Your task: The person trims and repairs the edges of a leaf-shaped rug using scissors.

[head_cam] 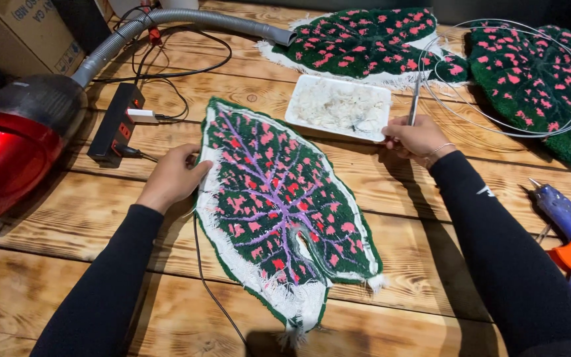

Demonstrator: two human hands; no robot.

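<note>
Mid-frame on the desk, the left hand presses open fingers on the leaf-shaped tufted rug to steady it, while the right hand grips scissors upright.

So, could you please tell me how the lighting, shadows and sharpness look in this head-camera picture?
In the head view, light is warm and even; both arms cast soft shadows on the wooden table. The red vacuum cleaner shows a bright glare spot. The leaf-shaped rug under the left hand is sharp; the right hand too. Table edges bow slightly, suggesting wide-angle distortion.
</note>
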